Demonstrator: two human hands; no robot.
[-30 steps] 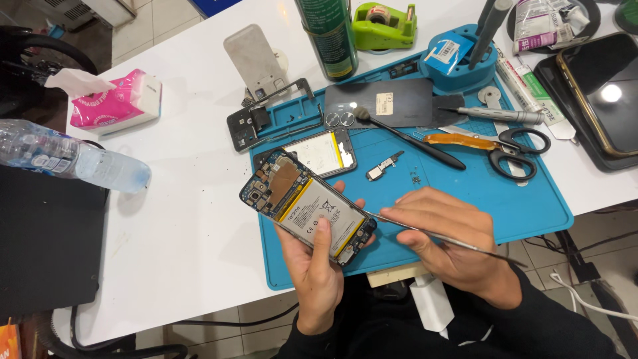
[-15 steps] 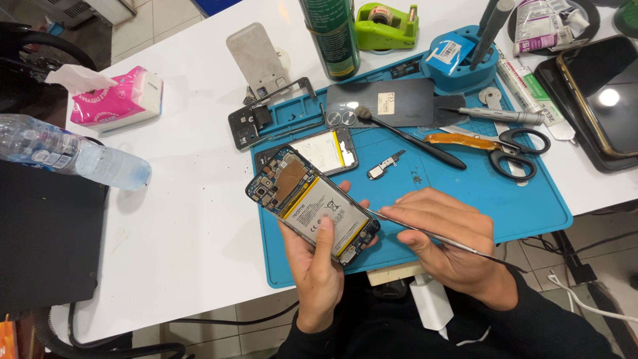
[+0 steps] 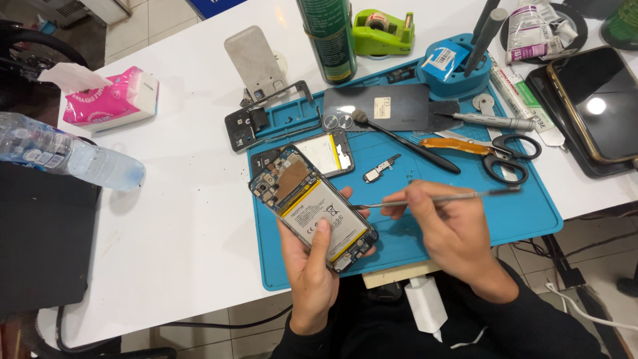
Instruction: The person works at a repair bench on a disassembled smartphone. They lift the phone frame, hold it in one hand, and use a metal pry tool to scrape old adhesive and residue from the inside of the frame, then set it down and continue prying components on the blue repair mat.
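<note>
My left hand holds an opened smartphone with its back cover off, so the white battery and the circuit board show. The thumb lies across the battery. My right hand grips a thin metal pry tool like a pen. Its tip points left and sits at the phone's right edge. Both hands hover above the front of a blue work mat.
On the mat lie a second battery, a small part, a black brush, scissors, a dark back cover and a blue tool stand. A spray can, tape dispenser, tissue pack, water bottle and another phone sit around.
My right hand has lifted and turned the pry tool, bringing its tip up to the phone's right edge. The phone has shifted slightly in my left hand.
</note>
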